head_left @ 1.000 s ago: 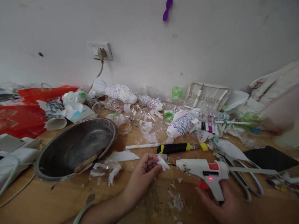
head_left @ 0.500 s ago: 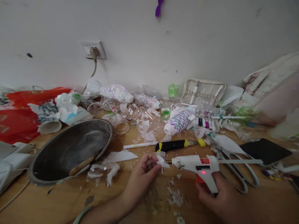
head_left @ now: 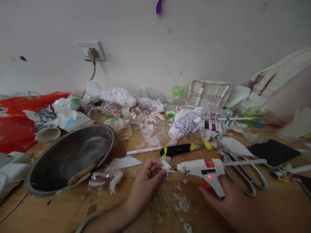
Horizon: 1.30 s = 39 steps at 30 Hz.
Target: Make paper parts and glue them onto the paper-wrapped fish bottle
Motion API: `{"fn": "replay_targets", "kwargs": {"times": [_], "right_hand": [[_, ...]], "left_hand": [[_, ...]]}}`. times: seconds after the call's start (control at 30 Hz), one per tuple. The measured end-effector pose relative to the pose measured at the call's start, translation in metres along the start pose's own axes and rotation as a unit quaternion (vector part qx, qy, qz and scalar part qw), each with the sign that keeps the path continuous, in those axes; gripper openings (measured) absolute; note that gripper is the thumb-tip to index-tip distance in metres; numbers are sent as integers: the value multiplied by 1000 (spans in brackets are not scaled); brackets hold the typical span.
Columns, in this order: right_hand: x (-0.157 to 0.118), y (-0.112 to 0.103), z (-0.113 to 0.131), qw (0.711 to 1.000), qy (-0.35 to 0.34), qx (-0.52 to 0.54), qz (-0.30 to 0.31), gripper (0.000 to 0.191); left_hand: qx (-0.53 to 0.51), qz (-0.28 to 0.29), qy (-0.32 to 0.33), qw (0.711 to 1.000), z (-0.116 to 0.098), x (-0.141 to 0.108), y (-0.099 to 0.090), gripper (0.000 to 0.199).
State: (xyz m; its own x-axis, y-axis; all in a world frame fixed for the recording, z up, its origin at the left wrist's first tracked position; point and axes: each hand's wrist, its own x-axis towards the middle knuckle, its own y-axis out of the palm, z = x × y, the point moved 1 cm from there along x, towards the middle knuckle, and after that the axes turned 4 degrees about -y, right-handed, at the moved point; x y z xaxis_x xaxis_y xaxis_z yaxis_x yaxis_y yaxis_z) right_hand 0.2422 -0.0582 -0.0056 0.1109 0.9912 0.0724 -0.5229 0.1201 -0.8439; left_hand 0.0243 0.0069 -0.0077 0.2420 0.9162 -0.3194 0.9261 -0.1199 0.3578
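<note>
Pinched between the fingers of my left hand (head_left: 148, 181) is a small white paper scrap (head_left: 166, 165). My right hand (head_left: 225, 197) grips a white hot glue gun (head_left: 202, 170) by its handle, with a red light glowing on its side. The gun's metal nozzle meets the scrap's right edge; whether glue is coming out I cannot make out. A glue stick (head_left: 245, 162) pokes out of the gun's back. Just beyond my hands lies a black and yellow utility knife (head_left: 177, 149). Large scissors (head_left: 239, 168) rest beside the gun.
On the left stands a metal basin (head_left: 73, 155) with a wooden-handled tool. Behind are paper fish with drawn scales (head_left: 183, 127), cut plastic bottle pieces, markers and a pencil case (head_left: 210, 94). A red bag (head_left: 19, 119) lies far left, a pale backpack (head_left: 286, 87) far right.
The view has shifted slightly, so everything sits a little further left. Both hands keep their hold, and the nozzle stays at the paper scrap.
</note>
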Motion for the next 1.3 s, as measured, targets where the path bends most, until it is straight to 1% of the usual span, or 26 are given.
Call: {"fn": "replay_targets", "kwargs": {"times": [0.13,0.23,0.33,0.53,0.7,0.77,0.83,0.97,1.03,1.17,1.2,1.3], "right_hand": [[-1,-1,2,1000,-13,-20,-9,22],[-1,-1,5,1000,-1,-15,-4,21],[-1,-2,8,1000,9,-11,-24,20],[-3,-4,4,999,-20,-31,-10,15],[-3,-3,4,999,-29,-39,-20,16],[-2,-3,5,999,-20,-38,-16,17],[-1,-3,5,1000,-3,-13,3,22],[1,-3,4,998,55,26,25,32],[2,-4,5,996,78,36,26,32],[3,-7,12,993,89,71,36,30],[3,-8,14,992,91,81,28,29],[1,-11,24,988,110,105,-25,28]], "left_hand": [[-5,-2,-5,1000,-1,0,1,35],[-8,-4,-13,1000,-2,-1,2,36],[-12,-8,-19,1000,-2,-1,1,37],[7,-10,-24,1000,-1,1,-2,32],[15,-13,-34,999,0,1,-5,32],[18,-13,-38,999,1,1,-6,32],[20,-13,-41,999,1,2,-6,32],[23,-19,-44,999,0,4,-4,32],[24,-17,-49,998,-1,5,-4,32],[28,-9,-58,998,-2,4,-3,30],[28,-8,-58,998,-2,4,-4,30],[24,-6,-57,998,-2,4,-4,31]]}}
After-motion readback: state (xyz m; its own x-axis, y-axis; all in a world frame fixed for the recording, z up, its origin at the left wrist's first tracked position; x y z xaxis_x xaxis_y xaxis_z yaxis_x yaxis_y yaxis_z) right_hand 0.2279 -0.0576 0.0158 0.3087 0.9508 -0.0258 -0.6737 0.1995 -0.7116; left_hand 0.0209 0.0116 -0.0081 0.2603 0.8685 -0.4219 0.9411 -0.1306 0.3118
